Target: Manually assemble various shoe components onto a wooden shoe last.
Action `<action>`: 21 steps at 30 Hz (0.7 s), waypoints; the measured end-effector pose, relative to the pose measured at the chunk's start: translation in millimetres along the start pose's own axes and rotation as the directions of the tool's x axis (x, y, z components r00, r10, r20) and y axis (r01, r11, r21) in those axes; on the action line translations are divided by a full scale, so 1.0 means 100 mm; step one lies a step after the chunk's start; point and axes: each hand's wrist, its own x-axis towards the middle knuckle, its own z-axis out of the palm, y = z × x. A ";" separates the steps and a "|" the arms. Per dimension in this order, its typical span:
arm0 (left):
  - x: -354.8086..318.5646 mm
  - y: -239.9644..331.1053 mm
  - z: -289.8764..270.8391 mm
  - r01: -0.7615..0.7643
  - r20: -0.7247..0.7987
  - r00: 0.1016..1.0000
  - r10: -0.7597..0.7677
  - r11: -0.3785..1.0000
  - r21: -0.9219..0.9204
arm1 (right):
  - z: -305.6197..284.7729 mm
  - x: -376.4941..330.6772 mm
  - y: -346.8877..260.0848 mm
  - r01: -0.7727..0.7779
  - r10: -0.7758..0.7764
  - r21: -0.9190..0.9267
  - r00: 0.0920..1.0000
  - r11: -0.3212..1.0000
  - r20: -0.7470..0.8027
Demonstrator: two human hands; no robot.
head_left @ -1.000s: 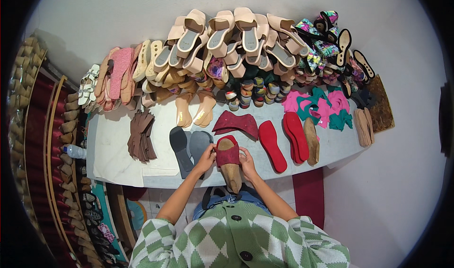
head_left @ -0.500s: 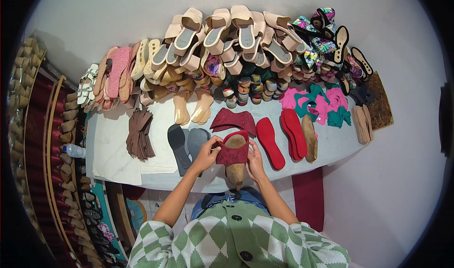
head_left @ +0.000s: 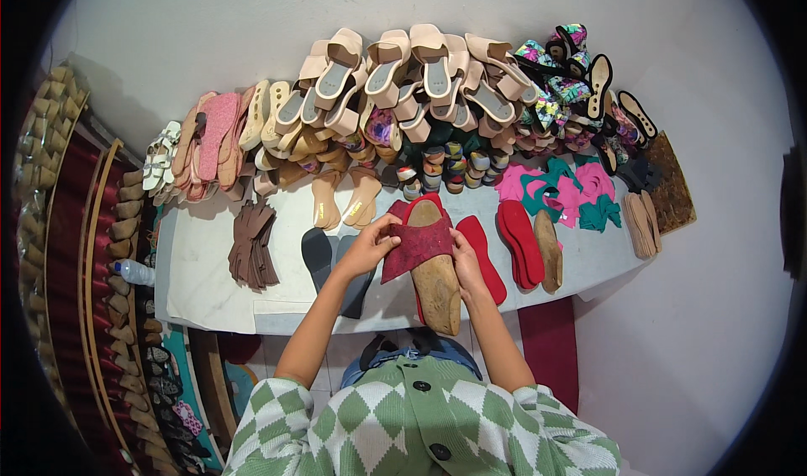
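Note:
Above the table's near edge I hold a wooden shoe last point(head_left: 440, 298) with a dark red shoe upper point(head_left: 419, 247) laid across it. A bright red edge, seemingly an insole, shows round the last's far end. My left hand point(head_left: 370, 247) pinches the upper's left edge, which spreads out past the last. My right hand point(head_left: 467, 266) is closed round the right side, where the upper meets the last; its fingertips are partly hidden. Just right of it lies a red insole point(head_left: 486, 266). Dark grey soles point(head_left: 318, 253) lie beside my left hand.
Another pair of red insoles point(head_left: 519, 245) and a wooden last point(head_left: 548, 253) lie to the right. Brown strips point(head_left: 254, 245) are stacked at left. Heeled beige sandals point(head_left: 385, 68) pile up along the wall, with pink and green pieces point(head_left: 572, 192) at right. Shelved lasts point(head_left: 124, 228) stand at far left.
The last has tilted so more of its length shows, its near end swinging right. The upper's left side now spreads outward, and both hands have moved slightly farther from my body.

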 end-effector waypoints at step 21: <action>0.24 -0.62 0.54 -0.377 -0.619 0.749 0.237 0.921 -0.103 | 0.29 0.08 0.04 0.131 -0.130 0.002 0.986 0.991 -0.104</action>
